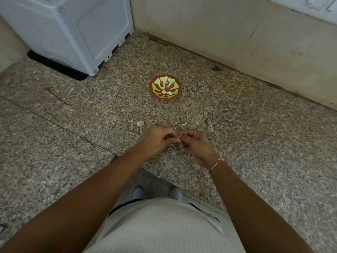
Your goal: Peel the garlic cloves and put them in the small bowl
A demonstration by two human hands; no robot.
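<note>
Head view, and both hands are working low over the speckled granite table (237, 110), well on the near side of the small bowl (165, 88). The left hand (156, 138) has its fingers curled in, pinching at a garlic clove (177, 139); the right hand (194, 143) meets it fingertip to fingertip, curled tight on the same clove, with a sliver of pale skin poking out between them. A red and white thread bracelet (216, 163) sits on the right wrist.

The bowl, red-brown with a yellow-green pattern, holds a few pale peeled cloves (166, 92) near its bottom. Bits of papery skin (140, 123) lie between the bowl and the hands.

Risks from here, as I judge them: that clove is small and slick, so a hard tug on the skin could pop it loose, and it could roll off the table's near edge to the floor. Loose skin could also ride along into the bowl. And the bowl looks shallow, so a tossed clove could bounce out.

Writing or brands? None readable; the grey-white appliance (73, 31) beyond the bowl to the left shows no label here.
</note>
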